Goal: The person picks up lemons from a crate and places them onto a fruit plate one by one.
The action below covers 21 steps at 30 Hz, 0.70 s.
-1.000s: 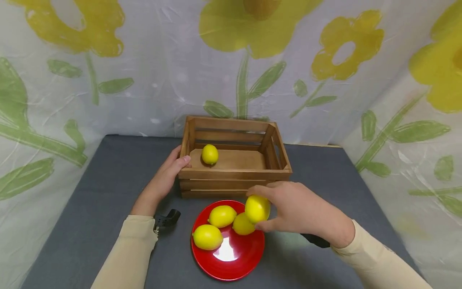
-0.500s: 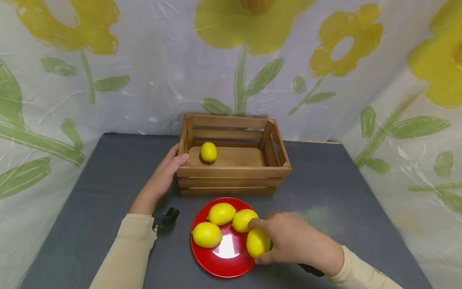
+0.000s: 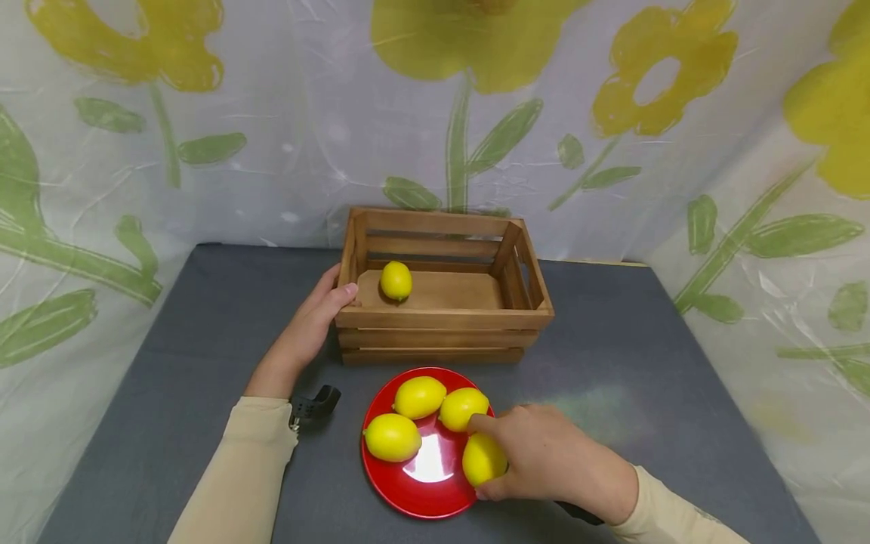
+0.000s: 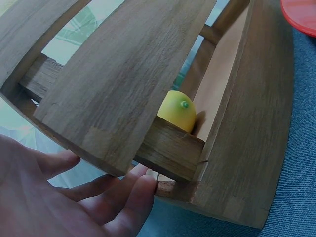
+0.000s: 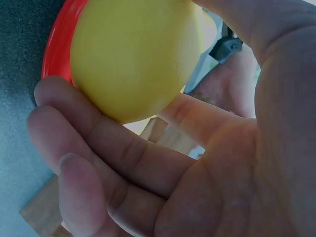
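At the right side of the red plate [image 3: 421, 499], my right hand [image 3: 557, 457] holds a yellow lemon [image 3: 484, 459] between thumb and fingers. The right wrist view shows this lemon [image 5: 136, 59] large, with fingers bent along its side. Several other lemons lie on the plate: one at the left [image 3: 392, 437], one at the back [image 3: 420, 397] and one near the held fruit [image 3: 464, 409]. Behind the plate stands a slatted wooden crate [image 3: 435, 338] with a single lemon [image 3: 396, 281] inside. My left hand [image 3: 309, 325] grips the crate's left end, its fingertips at the slat gap in the left wrist view.
A dark grey cloth [image 3: 204, 378] covers the table. Close behind the crate hangs a pale curtain [image 3: 292, 136] with painted yellow flowers, which continues along both sides. Dark straps sit at both wrists.
My right hand has come down and toward me with the lemon, from over the plate's back right to its right side. The left hand stays on the crate.
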Available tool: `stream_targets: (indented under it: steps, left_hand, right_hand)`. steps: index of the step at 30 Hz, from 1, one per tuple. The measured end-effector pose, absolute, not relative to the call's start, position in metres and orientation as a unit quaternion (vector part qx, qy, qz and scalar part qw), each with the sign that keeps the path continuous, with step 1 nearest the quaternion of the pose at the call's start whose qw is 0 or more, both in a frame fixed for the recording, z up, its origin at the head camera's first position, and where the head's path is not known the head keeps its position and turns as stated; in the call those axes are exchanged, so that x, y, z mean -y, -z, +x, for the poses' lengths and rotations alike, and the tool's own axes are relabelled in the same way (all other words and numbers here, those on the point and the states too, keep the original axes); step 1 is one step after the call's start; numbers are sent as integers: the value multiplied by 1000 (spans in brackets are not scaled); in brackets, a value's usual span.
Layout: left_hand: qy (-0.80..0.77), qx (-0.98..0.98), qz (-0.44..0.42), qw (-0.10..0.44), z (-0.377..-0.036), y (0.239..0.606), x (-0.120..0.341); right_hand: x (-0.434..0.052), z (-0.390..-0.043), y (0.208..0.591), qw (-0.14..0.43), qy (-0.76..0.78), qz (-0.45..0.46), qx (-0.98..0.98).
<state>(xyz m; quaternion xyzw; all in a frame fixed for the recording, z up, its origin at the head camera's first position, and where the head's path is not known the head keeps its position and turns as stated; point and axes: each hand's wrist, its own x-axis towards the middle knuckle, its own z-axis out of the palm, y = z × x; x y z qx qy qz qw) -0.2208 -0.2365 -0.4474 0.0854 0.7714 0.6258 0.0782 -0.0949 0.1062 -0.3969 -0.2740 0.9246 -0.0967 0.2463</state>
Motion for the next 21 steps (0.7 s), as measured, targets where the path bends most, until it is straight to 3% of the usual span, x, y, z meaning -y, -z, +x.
stream_targets:
  steps: [21]
  left_hand:
    - [-626,-770,102,71,-225,452,237]
  right_hand:
    - [-97,-95,405,255,72,-260,-928]
